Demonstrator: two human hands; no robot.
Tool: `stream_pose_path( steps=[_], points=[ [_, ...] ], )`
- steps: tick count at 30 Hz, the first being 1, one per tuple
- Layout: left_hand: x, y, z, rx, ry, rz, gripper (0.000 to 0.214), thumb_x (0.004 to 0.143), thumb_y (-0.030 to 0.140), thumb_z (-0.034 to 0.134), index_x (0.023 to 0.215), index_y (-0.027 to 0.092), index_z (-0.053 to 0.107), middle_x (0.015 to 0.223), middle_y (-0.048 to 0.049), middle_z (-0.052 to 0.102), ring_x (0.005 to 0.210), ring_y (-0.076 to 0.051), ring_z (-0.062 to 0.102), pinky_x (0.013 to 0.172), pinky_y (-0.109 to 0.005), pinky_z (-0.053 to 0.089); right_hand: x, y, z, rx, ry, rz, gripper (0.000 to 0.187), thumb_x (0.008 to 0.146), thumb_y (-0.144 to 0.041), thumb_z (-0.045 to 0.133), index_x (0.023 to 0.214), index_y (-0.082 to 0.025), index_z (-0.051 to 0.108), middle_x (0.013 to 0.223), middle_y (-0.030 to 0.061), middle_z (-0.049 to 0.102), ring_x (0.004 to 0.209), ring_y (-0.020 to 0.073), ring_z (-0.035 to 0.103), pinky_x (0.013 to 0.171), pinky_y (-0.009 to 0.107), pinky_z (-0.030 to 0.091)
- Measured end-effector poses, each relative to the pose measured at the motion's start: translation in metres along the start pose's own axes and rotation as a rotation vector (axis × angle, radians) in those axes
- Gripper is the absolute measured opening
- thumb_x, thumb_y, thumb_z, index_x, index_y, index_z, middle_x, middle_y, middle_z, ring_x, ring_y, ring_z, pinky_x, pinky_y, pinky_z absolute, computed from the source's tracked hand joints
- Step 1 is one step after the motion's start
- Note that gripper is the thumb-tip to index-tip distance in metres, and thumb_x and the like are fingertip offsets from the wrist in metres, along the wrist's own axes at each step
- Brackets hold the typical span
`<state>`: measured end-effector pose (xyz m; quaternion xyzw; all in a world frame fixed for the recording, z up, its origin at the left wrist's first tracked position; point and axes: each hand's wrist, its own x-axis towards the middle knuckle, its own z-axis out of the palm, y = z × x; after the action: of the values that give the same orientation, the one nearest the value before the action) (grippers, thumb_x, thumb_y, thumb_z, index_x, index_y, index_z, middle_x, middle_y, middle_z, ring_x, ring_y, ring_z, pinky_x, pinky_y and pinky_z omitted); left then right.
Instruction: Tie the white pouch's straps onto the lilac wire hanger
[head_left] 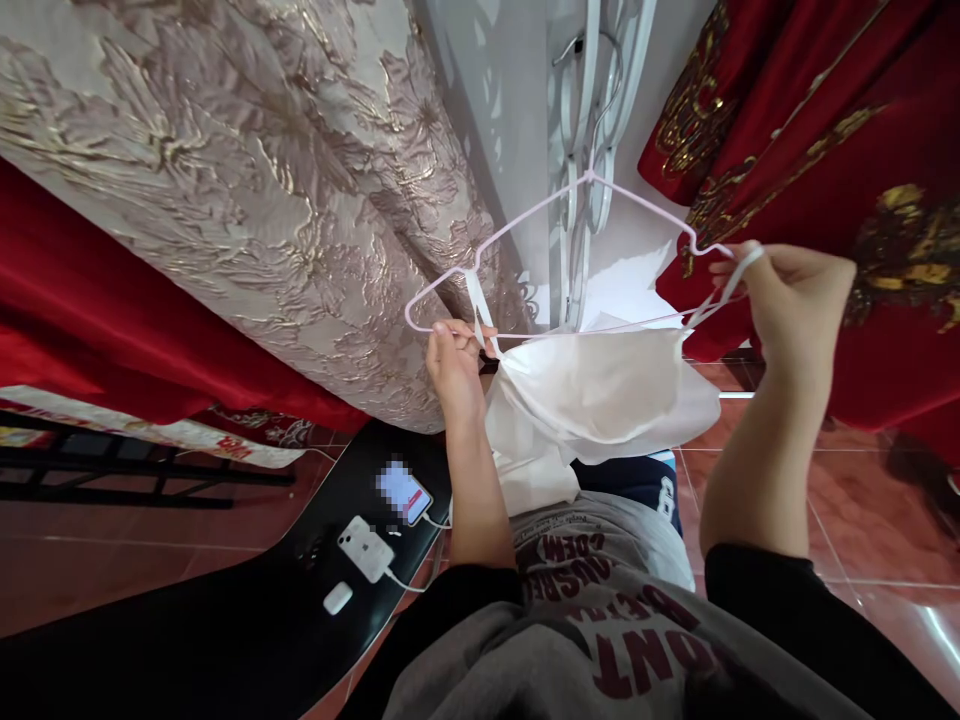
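A pink clothes hanger (529, 218) is held out in front of me, its hook pointing up toward a white metal rack. From it hangs a white strappy garment (600, 385). One strap is looped over the hanger's left arm. There my left hand (457, 360) is closed around the hanger's lower left bar beside that strap. At the other end my right hand (787, 290) pinches the second white strap (739, 275) by the tip of the hanger's right arm. The garment's body droops below the bar, over my lap.
A black bench (247, 590) on the left carries two phones with cables, one face down (365, 548), and a small white case (338, 598). Beige embossed fabric (300, 180) hangs on the left, red gold-trimmed fabric (847, 150) on the right. The white rack (574, 230) stands ahead.
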<state>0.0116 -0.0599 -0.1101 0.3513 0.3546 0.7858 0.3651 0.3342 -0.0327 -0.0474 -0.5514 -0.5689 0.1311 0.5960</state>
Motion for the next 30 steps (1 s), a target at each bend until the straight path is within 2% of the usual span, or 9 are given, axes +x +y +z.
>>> stream_pose_path(
  steps=[3, 6, 12, 13, 16, 18, 22, 26, 30],
  points=[
    [-0.001, -0.002, 0.001, -0.020, -0.001, 0.007, 0.054, 0.089, 0.072, 0.068, 0.075, 0.022, 0.054, 0.068, -0.0016, 0.068, 0.057, -0.013, 0.061, 0.056, -0.025, 0.046, 0.001, -0.033, 0.014, -0.108, -0.145, -0.109, 0.028, 0.098, -0.038, 0.067, 0.073, -0.028, 0.074, 0.073, 0.0051, 0.067, 0.075, 0.0216, 0.064, 0.081, 0.051, 0.057],
    [-0.002, -0.001, 0.001, -0.035, -0.020, -0.007, 0.053, 0.089, 0.071, 0.070, 0.076, 0.022, 0.055, 0.069, -0.0031, 0.071, 0.058, -0.014, 0.060, 0.056, -0.025, 0.045, 0.000, -0.041, 0.025, -0.192, -0.125, -0.197, 0.014, 0.089, -0.031, 0.077, 0.079, -0.025, 0.070, 0.084, 0.0070, 0.068, 0.085, 0.0231, 0.064, 0.091, 0.051, 0.055],
    [-0.007, 0.000, 0.002, 0.009, -0.030, -0.101, 0.052, 0.092, 0.071, 0.065, 0.078, 0.022, 0.055, 0.078, -0.0062, 0.075, 0.062, -0.014, 0.059, 0.067, -0.028, 0.049, -0.027, -0.021, 0.046, 0.156, 0.468, -0.528, 0.031, 0.083, -0.016, 0.066, 0.114, -0.022, 0.064, 0.113, 0.0093, 0.060, 0.103, 0.0256, 0.064, 0.094, 0.048, 0.053],
    [-0.007, -0.001, 0.004, 0.010, -0.027, -0.097, 0.052, 0.092, 0.071, 0.065, 0.078, 0.022, 0.055, 0.079, -0.0063, 0.075, 0.063, -0.014, 0.060, 0.069, -0.028, 0.049, -0.034, -0.020, 0.054, 0.166, 0.392, -0.535, 0.024, 0.087, -0.017, 0.063, 0.111, -0.023, 0.065, 0.109, 0.0086, 0.062, 0.101, 0.0253, 0.065, 0.092, 0.047, 0.053],
    [-0.010, -0.008, 0.006, 0.016, -0.014, -0.100, 0.049, 0.093, 0.070, 0.063, 0.082, 0.023, 0.058, 0.086, -0.0068, 0.078, 0.071, -0.015, 0.064, 0.075, -0.028, 0.051, -0.051, -0.017, 0.080, 0.031, -0.247, -0.499, 0.017, 0.094, -0.024, 0.060, 0.108, -0.025, 0.069, 0.101, 0.0066, 0.071, 0.099, 0.0271, 0.067, 0.093, 0.047, 0.051],
    [-0.013, -0.013, 0.005, 0.027, 0.001, -0.129, 0.045, 0.093, 0.069, 0.064, 0.094, 0.024, 0.064, 0.098, -0.0074, 0.081, 0.079, -0.016, 0.069, 0.080, -0.028, 0.052, -0.060, -0.011, 0.096, -0.095, -0.541, -0.482, 0.022, 0.094, -0.028, 0.063, 0.114, -0.025, 0.071, 0.104, 0.0060, 0.076, 0.100, 0.0287, 0.067, 0.097, 0.049, 0.048],
    [-0.026, -0.001, -0.004, 0.213, -0.114, -0.179, 0.038, 0.093, 0.059, 0.071, 0.103, 0.022, 0.073, 0.099, -0.0079, 0.081, 0.091, -0.020, 0.074, 0.092, -0.033, 0.053, -0.076, -0.002, 0.105, -0.156, -0.458, -0.410, 0.026, 0.100, -0.033, 0.058, 0.120, -0.026, 0.075, 0.109, 0.0057, 0.079, 0.100, 0.0275, 0.066, 0.099, 0.047, 0.042],
    [-0.041, 0.053, -0.009, 0.491, -0.266, -0.142, 0.028, 0.097, 0.047, 0.071, 0.092, 0.021, 0.080, 0.092, -0.0080, 0.079, 0.095, -0.023, 0.072, 0.092, -0.033, 0.055, -0.095, -0.008, 0.101, -0.123, -0.378, -0.379, 0.028, 0.104, -0.035, 0.053, 0.114, -0.031, 0.079, 0.101, 0.0024, 0.080, 0.093, 0.0245, 0.066, 0.097, 0.045, 0.040],
    [-0.034, 0.092, -0.003, 0.402, -0.289, -0.099, 0.030, 0.094, 0.050, 0.074, 0.086, 0.022, 0.081, 0.086, -0.0074, 0.075, 0.085, -0.022, 0.071, 0.080, -0.032, 0.058, -0.107, -0.018, 0.109, -0.117, -0.372, -0.389, 0.027, 0.103, -0.033, 0.054, 0.118, -0.031, 0.076, 0.104, 0.0033, 0.079, 0.095, 0.0244, 0.065, 0.098, 0.045, 0.039]
  ],
)
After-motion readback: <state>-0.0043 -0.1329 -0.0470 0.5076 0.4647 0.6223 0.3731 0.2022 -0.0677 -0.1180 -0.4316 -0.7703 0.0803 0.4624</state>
